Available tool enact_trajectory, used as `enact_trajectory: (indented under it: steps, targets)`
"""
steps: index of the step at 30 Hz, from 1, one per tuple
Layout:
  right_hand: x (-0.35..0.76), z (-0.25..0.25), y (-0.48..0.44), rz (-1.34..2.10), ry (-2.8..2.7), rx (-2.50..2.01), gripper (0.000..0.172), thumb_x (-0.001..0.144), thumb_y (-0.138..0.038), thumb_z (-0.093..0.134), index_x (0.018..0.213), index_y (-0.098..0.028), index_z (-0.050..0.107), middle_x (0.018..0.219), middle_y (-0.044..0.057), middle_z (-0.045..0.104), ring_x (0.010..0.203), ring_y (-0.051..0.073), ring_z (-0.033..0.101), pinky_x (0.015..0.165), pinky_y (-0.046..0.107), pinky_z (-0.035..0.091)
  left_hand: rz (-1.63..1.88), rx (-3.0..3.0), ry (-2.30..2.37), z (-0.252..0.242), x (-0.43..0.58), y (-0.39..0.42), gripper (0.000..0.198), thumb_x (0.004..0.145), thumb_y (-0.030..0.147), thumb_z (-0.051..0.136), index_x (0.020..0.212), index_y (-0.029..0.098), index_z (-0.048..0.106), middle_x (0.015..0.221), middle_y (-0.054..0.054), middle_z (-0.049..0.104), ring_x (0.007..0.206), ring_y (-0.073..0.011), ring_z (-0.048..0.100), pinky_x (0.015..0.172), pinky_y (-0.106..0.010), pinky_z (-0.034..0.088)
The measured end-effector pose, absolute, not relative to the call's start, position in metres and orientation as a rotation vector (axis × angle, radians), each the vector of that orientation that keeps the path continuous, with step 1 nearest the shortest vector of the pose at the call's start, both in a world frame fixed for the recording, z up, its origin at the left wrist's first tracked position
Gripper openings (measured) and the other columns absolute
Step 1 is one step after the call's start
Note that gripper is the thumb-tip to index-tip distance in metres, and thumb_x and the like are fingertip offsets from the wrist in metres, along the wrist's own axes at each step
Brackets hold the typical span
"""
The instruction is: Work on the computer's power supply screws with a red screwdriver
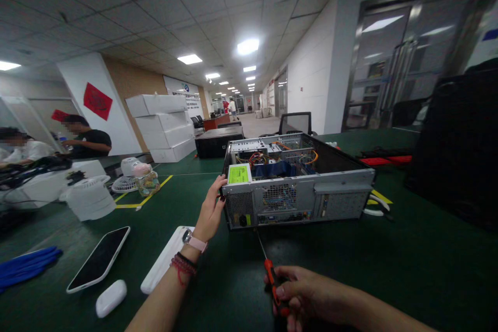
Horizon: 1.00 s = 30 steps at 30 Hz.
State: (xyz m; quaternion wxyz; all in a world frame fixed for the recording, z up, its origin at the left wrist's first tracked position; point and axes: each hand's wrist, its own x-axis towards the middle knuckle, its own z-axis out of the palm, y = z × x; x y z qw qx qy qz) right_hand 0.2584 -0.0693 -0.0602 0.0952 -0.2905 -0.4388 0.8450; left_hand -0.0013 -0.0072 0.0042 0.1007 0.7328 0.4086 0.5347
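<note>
Bracing computer case (295,187) with spread left hand (210,212), right hand (307,293) gripping screwdriver (270,270) (tip indistinct)

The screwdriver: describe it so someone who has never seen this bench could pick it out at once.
Start at the open computer case lying on the green table. Below its rear panel, the right hand grips a screwdriver whose thin metal shaft points up at the panel's lower edge. Its red-orange and black handle sets it apart from the white items near the left hand.
</note>
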Motion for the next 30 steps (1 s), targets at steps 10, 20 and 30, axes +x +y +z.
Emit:
enact_trajectory:
  steps: [10, 20, 30]
  targets:
    - [0.256, -0.053, -0.075, 2.379, -1.350, -0.999, 0.073, 0.055, -0.042, 0.073, 0.112, -0.016, 0.037, 0.068, -0.001, 0.060, 0.046, 0.008, 0.056, 0.045, 0.019, 0.044, 1.582, 2.173, 1.201, 0.004, -0.001, -0.007, 0.039, 0.091, 0.034, 0.035, 0.129, 0.023, 0.040, 0.146, -0.009, 0.033, 0.138, -0.0229, 0.027, 0.105, -0.040, 0.035]
    - [0.253, -0.053, -0.076, 2.260, -1.420, -1.011, 0.059, 0.056, -0.048, 0.074, 0.096, -0.018, 0.042, 0.071, -0.005, 0.054, 0.040, 0.004, 0.051, 0.037, 0.017, 0.039, 1.590, 2.167, 1.205, 0.003, -0.001, -0.006, 0.039, 0.092, 0.034, 0.035, 0.129, 0.023, 0.040, 0.146, -0.009, 0.033, 0.137, -0.0227, 0.028, 0.104, -0.040, 0.037]
    - [0.257, -0.049, -0.071, 2.384, -1.382, -0.949, 0.048, 0.063, -0.039, 0.071, 0.095, -0.018, 0.042, 0.072, 0.000, 0.064, 0.041, 0.006, 0.054, 0.038, 0.016, 0.037, 1.592, 2.163, 1.201, 0.005, -0.001, -0.007, 0.039, 0.091, 0.034, 0.036, 0.128, 0.022, 0.041, 0.145, -0.010, 0.034, 0.137, -0.0232, 0.029, 0.103, -0.041, 0.037]
